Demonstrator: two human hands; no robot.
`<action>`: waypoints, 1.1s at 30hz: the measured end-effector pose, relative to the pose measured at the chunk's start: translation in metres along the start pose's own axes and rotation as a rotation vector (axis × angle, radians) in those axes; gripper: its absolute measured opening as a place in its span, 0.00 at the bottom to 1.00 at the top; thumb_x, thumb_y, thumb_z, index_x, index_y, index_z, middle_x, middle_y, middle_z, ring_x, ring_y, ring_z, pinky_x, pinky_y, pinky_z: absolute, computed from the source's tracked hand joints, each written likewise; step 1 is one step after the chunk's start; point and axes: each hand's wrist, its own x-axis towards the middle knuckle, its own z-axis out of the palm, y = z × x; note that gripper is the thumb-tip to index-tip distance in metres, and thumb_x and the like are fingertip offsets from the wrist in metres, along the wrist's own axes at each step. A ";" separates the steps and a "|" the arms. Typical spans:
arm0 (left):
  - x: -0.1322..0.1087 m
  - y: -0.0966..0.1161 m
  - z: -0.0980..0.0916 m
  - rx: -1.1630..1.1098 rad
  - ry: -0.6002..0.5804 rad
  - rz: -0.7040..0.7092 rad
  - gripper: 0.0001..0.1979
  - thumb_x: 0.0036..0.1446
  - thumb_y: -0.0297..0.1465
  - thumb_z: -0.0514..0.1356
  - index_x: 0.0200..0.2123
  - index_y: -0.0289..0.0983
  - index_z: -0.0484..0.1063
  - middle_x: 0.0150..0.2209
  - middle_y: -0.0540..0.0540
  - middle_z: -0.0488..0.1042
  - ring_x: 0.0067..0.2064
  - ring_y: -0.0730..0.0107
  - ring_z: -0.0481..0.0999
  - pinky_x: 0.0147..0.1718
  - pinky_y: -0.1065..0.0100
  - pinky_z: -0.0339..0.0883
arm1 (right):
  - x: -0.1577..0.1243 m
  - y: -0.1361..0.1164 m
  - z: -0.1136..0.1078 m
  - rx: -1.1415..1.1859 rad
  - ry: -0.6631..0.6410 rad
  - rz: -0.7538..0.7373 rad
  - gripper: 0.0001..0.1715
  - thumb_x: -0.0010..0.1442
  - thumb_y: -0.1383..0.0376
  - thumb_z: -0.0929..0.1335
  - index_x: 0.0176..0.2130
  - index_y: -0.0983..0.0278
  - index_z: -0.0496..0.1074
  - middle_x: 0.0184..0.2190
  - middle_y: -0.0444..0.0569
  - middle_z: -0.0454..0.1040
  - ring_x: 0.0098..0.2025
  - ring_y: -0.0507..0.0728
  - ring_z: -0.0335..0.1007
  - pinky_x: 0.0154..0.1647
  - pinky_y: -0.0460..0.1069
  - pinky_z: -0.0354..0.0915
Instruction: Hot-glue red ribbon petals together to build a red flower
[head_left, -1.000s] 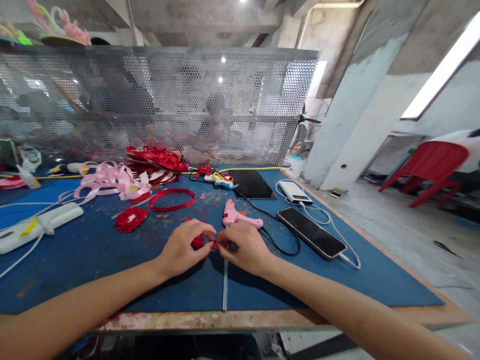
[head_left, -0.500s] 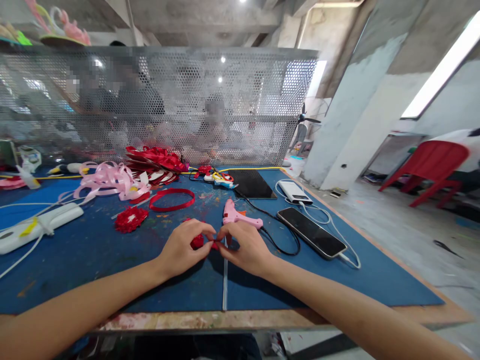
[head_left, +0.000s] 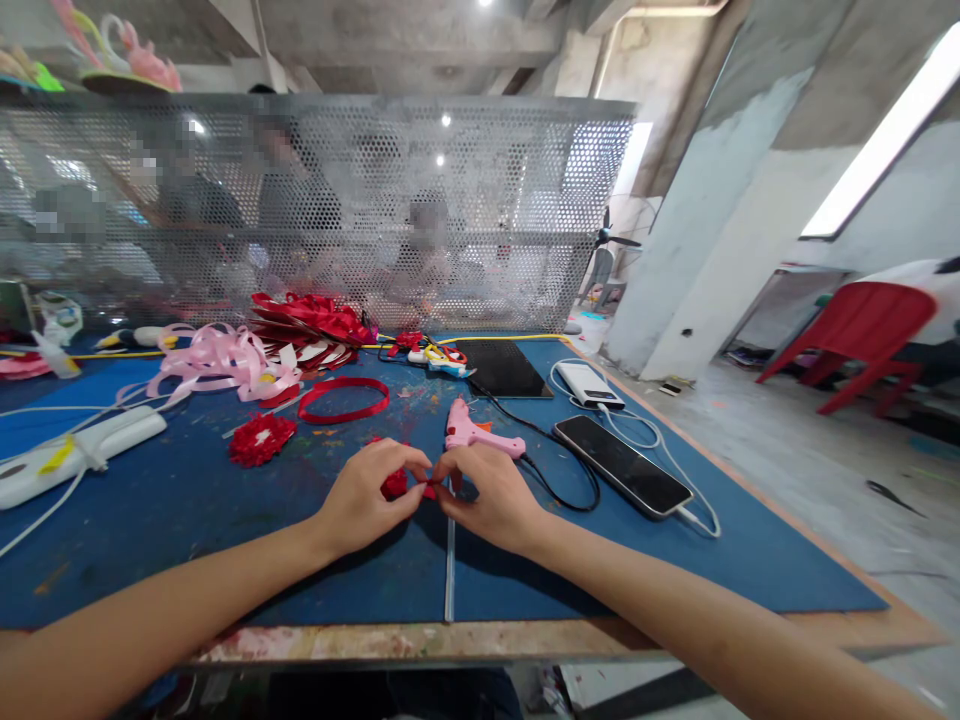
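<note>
pinching a small red ribbon piece point(head_left: 395, 484) between left hand point(head_left: 367, 500) and right hand point(head_left: 487, 497), fingertips closed on it low over the blue mat point(head_left: 225, 520). looks partway formed, unlike the finished red flower point(head_left: 262, 438) nearby. pink glue gun point(head_left: 480, 434) lying just beyond, untouched.

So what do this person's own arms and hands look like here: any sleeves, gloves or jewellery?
Both arms are bare as far as the picture shows, with no sleeve in view. The left hand and the right hand are bare too: no gloves, and no rings, watch or bracelet visible at the fingers or wrists. No cables or markings show on them.
</note>
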 end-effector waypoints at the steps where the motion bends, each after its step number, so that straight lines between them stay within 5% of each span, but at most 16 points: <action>1: 0.000 0.000 0.000 0.000 0.001 0.002 0.08 0.52 0.26 0.57 0.37 0.39 0.68 0.32 0.49 0.75 0.35 0.70 0.72 0.38 0.68 0.65 | 0.000 0.000 0.000 0.003 0.000 -0.002 0.09 0.47 0.74 0.66 0.31 0.63 0.65 0.22 0.41 0.70 0.24 0.49 0.66 0.27 0.44 0.57; 33: 0.001 -0.002 0.002 -0.024 -0.018 -0.004 0.10 0.51 0.24 0.57 0.38 0.39 0.67 0.31 0.51 0.74 0.34 0.73 0.71 0.38 0.70 0.64 | -0.001 0.001 0.002 -0.029 -0.004 -0.016 0.08 0.48 0.73 0.66 0.32 0.63 0.65 0.21 0.41 0.68 0.24 0.50 0.64 0.27 0.44 0.55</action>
